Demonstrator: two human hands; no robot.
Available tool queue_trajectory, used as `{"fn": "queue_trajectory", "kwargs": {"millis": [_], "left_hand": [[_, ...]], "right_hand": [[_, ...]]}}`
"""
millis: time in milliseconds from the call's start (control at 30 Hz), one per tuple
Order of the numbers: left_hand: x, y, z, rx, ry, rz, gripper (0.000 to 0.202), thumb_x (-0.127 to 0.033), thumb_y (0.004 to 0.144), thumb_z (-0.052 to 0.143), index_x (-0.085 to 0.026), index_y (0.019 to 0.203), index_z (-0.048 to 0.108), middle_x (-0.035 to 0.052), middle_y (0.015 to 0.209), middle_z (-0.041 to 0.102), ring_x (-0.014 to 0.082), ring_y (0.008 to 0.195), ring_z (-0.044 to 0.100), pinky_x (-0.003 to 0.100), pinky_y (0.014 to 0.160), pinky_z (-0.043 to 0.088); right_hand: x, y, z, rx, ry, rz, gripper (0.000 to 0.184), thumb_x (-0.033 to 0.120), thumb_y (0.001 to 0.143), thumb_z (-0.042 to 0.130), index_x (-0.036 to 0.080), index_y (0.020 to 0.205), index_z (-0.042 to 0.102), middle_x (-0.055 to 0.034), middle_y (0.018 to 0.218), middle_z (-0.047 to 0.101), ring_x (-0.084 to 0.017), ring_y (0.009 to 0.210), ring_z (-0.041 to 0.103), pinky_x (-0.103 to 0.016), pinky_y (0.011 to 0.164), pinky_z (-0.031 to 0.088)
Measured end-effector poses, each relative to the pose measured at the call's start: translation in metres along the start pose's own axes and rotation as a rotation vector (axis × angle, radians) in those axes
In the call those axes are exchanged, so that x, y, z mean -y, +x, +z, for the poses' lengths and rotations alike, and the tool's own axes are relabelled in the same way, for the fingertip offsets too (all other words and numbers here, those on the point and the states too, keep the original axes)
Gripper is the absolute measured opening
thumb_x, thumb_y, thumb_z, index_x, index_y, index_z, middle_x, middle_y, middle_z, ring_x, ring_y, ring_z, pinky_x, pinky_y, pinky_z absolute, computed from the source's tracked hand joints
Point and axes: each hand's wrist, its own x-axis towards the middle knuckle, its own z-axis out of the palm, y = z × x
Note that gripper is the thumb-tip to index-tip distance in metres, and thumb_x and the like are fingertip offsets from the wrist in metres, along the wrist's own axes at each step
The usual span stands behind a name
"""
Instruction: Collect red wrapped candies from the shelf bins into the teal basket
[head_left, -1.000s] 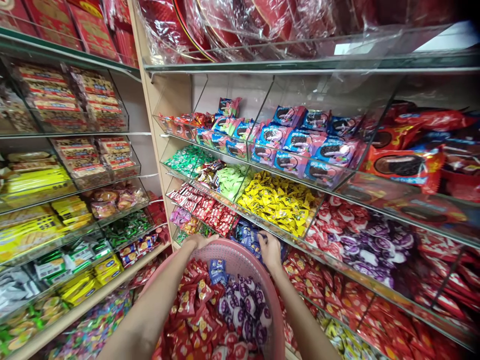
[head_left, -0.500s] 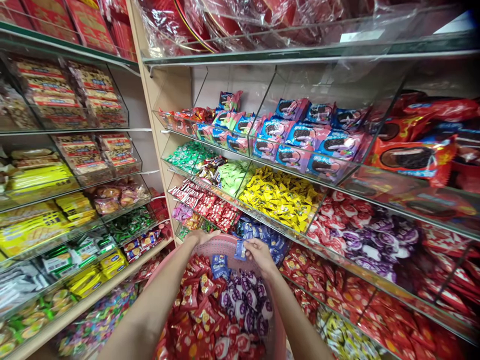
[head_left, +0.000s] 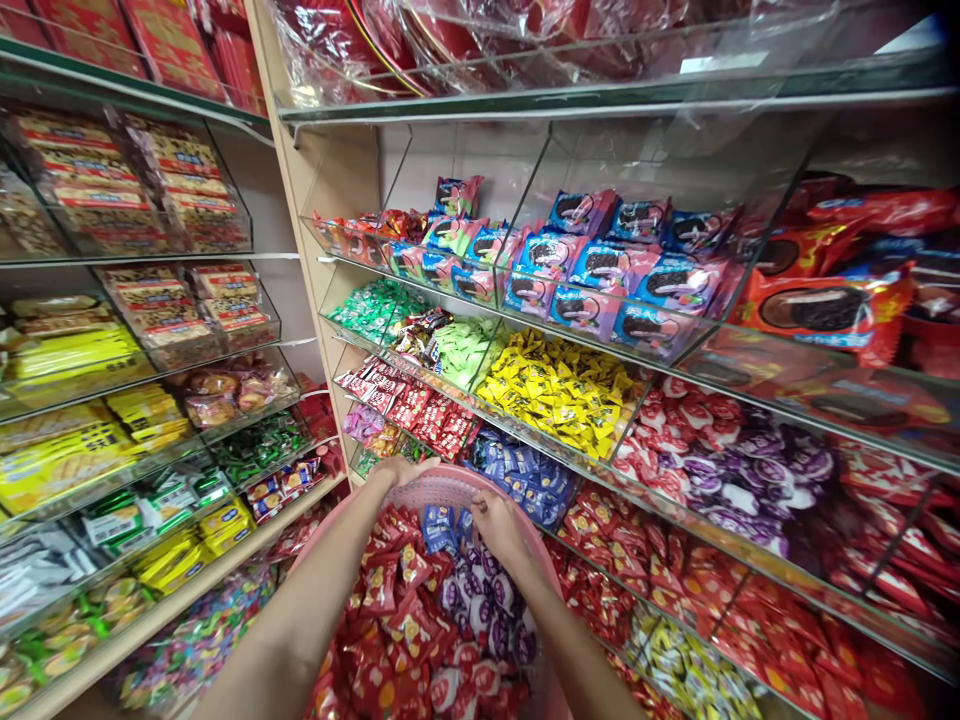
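A pink plastic basket with a perforated wall stands before me. My left hand grips its far left rim, thumb lying along the edge. Inside are red candy packets, purple-and-white wrapped candies, red-and-white wrapped candies and a few blue candy packets. My right hand is over the basket's far right part, its fingers closed and pinched. At its fingertips is a small blue candy packet, partly hidden by the hand.
Beyond the rim is a bin of blue packets. Clear-fronted shelves hold yellow packets, cookie packs and purple candies. On the left shelves are yellow packs. A wooden post stands between the shelf units.
My right hand has moved down and left from the basket's rim into the basket, carrying the blue candy packet to beside the other blue ones. My left hand stays on the rim.
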Motion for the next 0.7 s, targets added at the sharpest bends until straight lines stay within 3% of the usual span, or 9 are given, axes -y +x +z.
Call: {"fn": "queue_trajectory", "kwargs": {"millis": [133,300,500,700], "left_hand": [[0.000,0.004,0.001,0.004,0.012,-0.005,0.107,-0.087,0.060,0.031,-0.004,0.122,0.056,0.0234,0.130,0.048,0.0373,0.115,0.050,0.042,0.094,0.040],[0.000,0.006,0.002,0.006,0.012,-0.016,0.109,-0.087,0.058,0.032,-0.003,0.124,0.055,0.0238,0.131,0.047,0.0384,0.117,0.049,0.044,0.095,0.039],[0.000,0.001,0.000,-0.004,0.000,0.003,0.104,-0.085,0.061,0.034,-0.003,0.120,0.058,0.0239,0.126,0.052,0.0374,0.113,0.052,0.044,0.094,0.041],[0.000,0.002,-0.001,-0.012,0.006,-0.002,0.102,-0.085,0.060,0.035,-0.004,0.117,0.060,0.0232,0.124,0.055,0.0378,0.111,0.054,0.044,0.091,0.043]], "right_hand": [[0.002,0.010,-0.024,-0.024,-0.038,-0.015,0.020,0.020,0.085,0.043,0.021,0.087,0.063,-0.0018,0.079,0.069,-0.014,0.073,0.064,-0.020,0.067,0.044],[-0.008,0.027,-0.050,-0.116,-0.186,0.103,0.026,0.024,0.086,0.043,0.019,0.107,0.058,-0.0093,0.107,0.061,-0.019,0.089,0.061,-0.027,0.076,0.043],[-0.019,0.035,-0.042,-0.103,-0.301,0.220,0.029,0.026,0.081,0.052,0.019,0.108,0.059,-0.0141,0.118,0.052,-0.023,0.089,0.061,-0.031,0.072,0.043],[-0.026,0.027,-0.043,-0.122,-0.239,0.152,0.023,0.024,0.083,0.045,0.019,0.100,0.060,-0.0100,0.110,0.056,-0.019,0.086,0.061,-0.030,0.074,0.043]]}}
